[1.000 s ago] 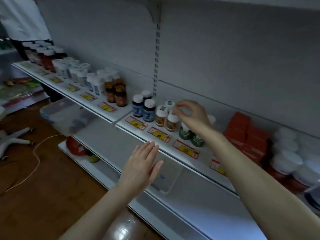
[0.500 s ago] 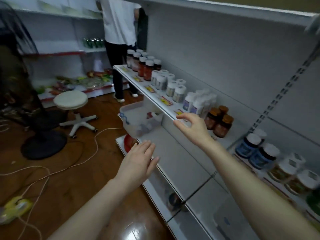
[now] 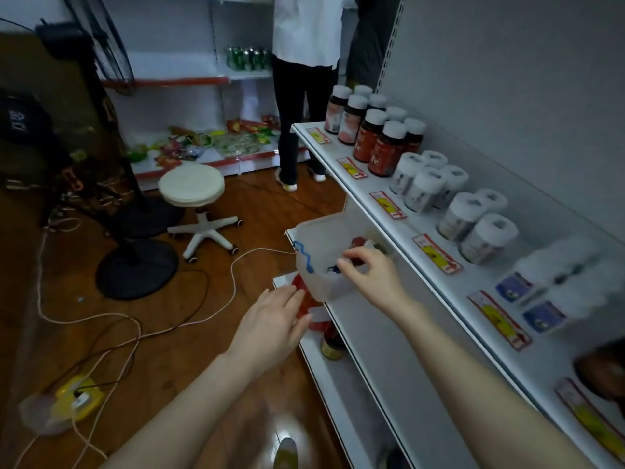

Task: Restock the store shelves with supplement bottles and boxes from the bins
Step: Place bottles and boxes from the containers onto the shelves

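Head view. Step in hand: picking the next item from the bin (image 3: 316, 231), a translucent plastic tub that stands at the far end of the middle shelf (image 3: 382, 340), below the stocked upper shelf (image 3: 473, 286).

1. The right hand (image 3: 372, 279) is over the open top of the bin, fingers bent, thumb and forefinger close together just above the loose bottles (image 3: 356, 243) inside. Whether it already pinches one cannot be told; the fingers cover the contact point.
2. The left hand (image 3: 270, 321) is released, fingers straight and together, just beside the near wall of the bin. Contact with the wall cannot be confirmed.
3. The upper shelf carries dark red bottles (image 3: 378, 147) at the far end, white bottles (image 3: 422, 184) next, then blurred boxes (image 3: 544, 316) nearer the camera.

Next move, as judged: close the right hand on one item and lift it straight up past the rim. The left hand is placed to steady the bin. Then match the item to its own row and set it upright behind the price tags.
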Action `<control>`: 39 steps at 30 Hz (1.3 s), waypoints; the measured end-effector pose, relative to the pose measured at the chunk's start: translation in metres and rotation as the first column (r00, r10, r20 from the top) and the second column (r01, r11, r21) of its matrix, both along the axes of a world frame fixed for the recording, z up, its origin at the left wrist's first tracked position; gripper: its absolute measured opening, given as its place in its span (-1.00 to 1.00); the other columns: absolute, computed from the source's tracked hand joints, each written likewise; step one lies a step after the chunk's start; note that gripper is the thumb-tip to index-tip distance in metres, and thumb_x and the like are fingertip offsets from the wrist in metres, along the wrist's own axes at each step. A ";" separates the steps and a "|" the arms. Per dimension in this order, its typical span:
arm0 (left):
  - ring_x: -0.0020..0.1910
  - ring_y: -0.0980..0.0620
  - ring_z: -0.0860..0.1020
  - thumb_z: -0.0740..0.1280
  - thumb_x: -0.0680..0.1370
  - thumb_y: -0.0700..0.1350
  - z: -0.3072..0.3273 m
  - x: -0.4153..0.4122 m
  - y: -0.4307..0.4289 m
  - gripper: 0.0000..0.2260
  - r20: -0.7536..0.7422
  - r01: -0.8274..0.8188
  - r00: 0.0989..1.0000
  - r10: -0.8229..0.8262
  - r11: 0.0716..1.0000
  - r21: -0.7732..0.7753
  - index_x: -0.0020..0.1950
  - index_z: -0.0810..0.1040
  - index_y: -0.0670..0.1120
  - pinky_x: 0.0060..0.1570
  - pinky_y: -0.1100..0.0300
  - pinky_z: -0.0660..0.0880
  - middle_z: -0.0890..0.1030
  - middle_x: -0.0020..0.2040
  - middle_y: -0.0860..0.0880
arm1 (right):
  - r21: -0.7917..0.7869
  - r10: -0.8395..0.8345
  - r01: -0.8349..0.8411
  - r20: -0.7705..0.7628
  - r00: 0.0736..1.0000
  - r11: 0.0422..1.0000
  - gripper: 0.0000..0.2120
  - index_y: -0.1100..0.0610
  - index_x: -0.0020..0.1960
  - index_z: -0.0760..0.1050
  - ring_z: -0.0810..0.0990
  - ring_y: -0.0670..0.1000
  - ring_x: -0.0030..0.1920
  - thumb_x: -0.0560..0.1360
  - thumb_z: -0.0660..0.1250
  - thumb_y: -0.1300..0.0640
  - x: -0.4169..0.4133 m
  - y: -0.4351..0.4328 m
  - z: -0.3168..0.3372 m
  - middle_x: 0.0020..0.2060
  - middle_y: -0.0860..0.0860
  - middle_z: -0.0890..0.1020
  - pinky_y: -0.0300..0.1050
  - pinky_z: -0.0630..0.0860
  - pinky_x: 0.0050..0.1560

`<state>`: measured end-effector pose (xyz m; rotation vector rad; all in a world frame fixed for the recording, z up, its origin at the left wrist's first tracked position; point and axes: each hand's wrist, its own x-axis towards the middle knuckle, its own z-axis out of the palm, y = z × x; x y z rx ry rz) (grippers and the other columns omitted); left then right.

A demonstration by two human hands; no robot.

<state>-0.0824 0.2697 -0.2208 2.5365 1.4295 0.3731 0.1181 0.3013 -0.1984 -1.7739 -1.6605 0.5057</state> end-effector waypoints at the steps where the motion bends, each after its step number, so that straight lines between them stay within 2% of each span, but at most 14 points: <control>1: 0.06 -0.06 0.61 0.07 0.51 0.13 -0.001 0.000 0.019 -0.52 -0.019 -0.004 1.000 0.003 1.000 -0.005 0.14 0.60 -0.15 0.08 0.02 0.49 0.64 0.06 -0.10 | -0.023 -0.003 0.003 -0.020 1.000 1.000 -0.74 0.21 0.10 0.56 0.52 0.02 0.13 0.49 0.34 0.09 0.000 0.018 -0.006 0.04 0.09 0.61 -0.33 0.31 0.03; 7: 0.02 -0.05 0.63 0.09 0.51 0.12 -0.017 -0.007 0.113 -0.54 -0.043 -0.012 0.999 0.007 0.993 -0.117 0.11 0.61 -0.16 0.03 0.03 0.52 0.66 0.01 -0.09 | -0.162 0.009 -0.011 -0.014 1.000 0.987 -0.71 0.21 0.15 0.53 0.47 0.02 0.18 0.50 0.32 0.08 -0.005 0.103 -0.039 0.10 0.08 0.58 -0.25 0.33 0.10; 12: -0.06 -0.01 0.65 0.08 0.50 0.12 -0.043 -0.016 0.185 -0.54 -0.085 0.042 0.995 -0.054 0.991 -0.129 0.06 0.63 -0.14 -0.04 0.08 0.55 0.67 -0.05 -0.06 | -0.263 -0.052 0.051 0.004 0.999 0.963 -0.68 0.20 0.18 0.52 0.46 0.03 0.20 0.50 0.32 0.05 -0.006 0.155 -0.066 0.12 0.09 0.57 -0.19 0.35 0.16; 14: 0.11 -0.04 0.59 0.00 0.53 0.16 -0.051 -0.017 0.214 -0.47 -0.068 0.076 0.994 -0.091 0.979 -0.188 0.20 0.56 -0.15 0.14 0.06 0.47 0.62 0.10 -0.09 | -0.282 -0.123 0.120 0.006 0.992 0.952 -0.69 0.21 0.16 0.53 0.50 0.03 0.17 0.49 0.33 0.06 -0.005 0.170 -0.074 0.11 0.10 0.58 -0.26 0.35 0.11; 16: 0.36 0.00 0.36 -0.14 0.53 0.23 -0.058 -0.015 0.246 -0.37 -0.087 0.148 0.981 -0.173 0.958 -0.247 0.42 0.34 -0.10 0.37 0.13 0.21 0.42 0.37 -0.06 | -0.299 -0.199 0.190 -0.001 0.980 0.935 -0.71 0.25 0.14 0.54 0.54 0.05 0.12 0.49 0.34 0.11 -0.005 0.184 -0.080 0.07 0.13 0.60 -0.36 0.31 -0.02; 18: 0.43 0.05 0.23 -0.19 0.53 0.26 -0.072 -0.014 0.280 -0.36 -0.077 0.230 0.964 -0.253 0.946 -0.227 0.48 0.21 -0.05 0.41 0.20 0.08 0.29 0.45 -0.01 | -0.308 -0.299 0.283 -0.004 0.954 0.908 -0.74 0.30 0.10 0.54 0.56 0.07 0.04 0.49 0.34 0.17 -0.008 0.195 -0.087 0.02 0.17 0.62 -0.37 0.30 -0.11; 19: 0.44 0.04 0.22 -0.12 0.57 0.22 -0.081 -0.014 0.296 -0.43 -0.073 0.247 0.960 -0.271 0.939 -0.239 0.48 0.22 -0.05 0.41 0.20 0.08 0.29 0.46 -0.01 | -0.304 -0.352 0.333 -0.007 0.936 0.893 -0.76 0.32 0.08 0.55 0.55 0.06 0.01 0.48 0.35 0.19 -0.009 0.200 -0.091 0.01 0.18 0.62 -0.35 0.30 -0.13; 21: 0.33 -0.04 0.41 0.05 0.59 0.11 -0.094 -0.012 0.324 -0.53 -0.076 0.293 0.945 -0.319 0.926 -0.239 0.37 0.41 -0.13 0.34 0.12 0.28 0.45 0.34 -0.10 | -0.309 -0.448 0.422 -0.017 0.894 0.852 -0.76 0.32 0.09 0.55 0.53 0.01 0.00 0.48 0.36 0.21 -0.013 0.208 -0.101 0.03 0.18 0.61 -0.40 0.28 -0.12; 23: 0.04 -0.12 0.62 0.11 0.50 0.08 -0.114 -0.007 0.349 -0.54 -0.064 0.351 0.928 -0.368 0.918 -0.183 0.12 0.60 -0.21 0.05 0.01 0.52 0.64 0.06 -0.18 | -0.321 -0.519 0.490 -0.005 0.855 0.810 -0.75 0.31 0.11 0.55 0.53 0.00 0.02 0.47 0.36 0.20 -0.013 0.212 -0.113 0.05 0.16 0.61 -0.45 0.25 -0.11; 27: -0.03 -0.12 0.64 0.29 0.45 0.01 -0.141 0.020 0.391 -0.65 -0.075 0.431 0.892 -0.445 0.889 -0.155 0.04 0.63 -0.22 -0.06 0.04 0.56 0.66 -0.01 -0.17 | -0.335 -0.588 0.584 0.101 0.802 0.739 -0.71 0.27 0.15 0.53 0.52 0.10 0.15 0.48 0.36 0.15 0.006 0.221 -0.145 0.11 0.15 0.59 -0.40 0.26 -0.02; 30: 0.14 -0.23 0.55 0.38 0.48 -0.08 -0.170 0.052 0.417 -0.63 -0.009 0.450 0.887 -0.461 0.871 -0.195 0.19 0.54 -0.29 0.09 -0.03 0.49 0.57 0.16 -0.27 | -0.415 -0.606 0.598 0.131 0.785 0.685 -0.62 0.19 0.28 0.43 0.45 0.05 0.23 0.51 0.31 0.08 0.027 0.237 -0.173 0.22 0.10 0.51 -0.34 0.25 0.05; 33: 0.28 -0.25 0.43 0.27 0.54 -0.04 -0.199 0.082 0.438 -0.57 -0.004 0.485 0.873 -0.489 0.867 -0.112 0.31 0.42 -0.29 0.22 -0.04 0.40 0.44 0.31 -0.29 | -0.384 -0.573 0.599 0.192 0.796 0.703 -0.60 0.25 0.28 0.41 0.45 0.08 0.21 0.51 0.32 0.10 0.054 0.261 -0.205 0.19 0.13 0.50 -0.31 0.25 0.01; 35: 0.44 -0.16 0.22 0.18 0.60 0.02 -0.216 0.100 0.452 -0.50 -0.047 0.514 0.853 -0.519 0.853 -0.087 0.44 0.25 -0.23 0.36 0.01 0.22 0.25 0.45 -0.23 | -0.332 -0.565 0.619 0.253 0.785 0.712 -0.60 0.28 0.25 0.42 0.47 0.12 0.19 0.49 0.34 0.11 0.073 0.278 -0.228 0.15 0.15 0.51 -0.26 0.29 -0.01; 39: 0.49 -0.09 0.09 0.10 0.60 0.09 -0.244 0.127 0.468 -0.43 -0.082 0.539 0.836 -0.542 0.840 -0.057 0.51 0.08 -0.19 0.41 0.03 0.10 0.10 0.52 -0.17 | -0.335 -0.585 0.672 0.332 0.740 0.660 -0.42 0.27 0.39 0.26 0.34 0.12 0.32 0.48 0.36 0.08 0.112 0.303 -0.273 0.33 0.17 0.38 -0.16 0.24 0.26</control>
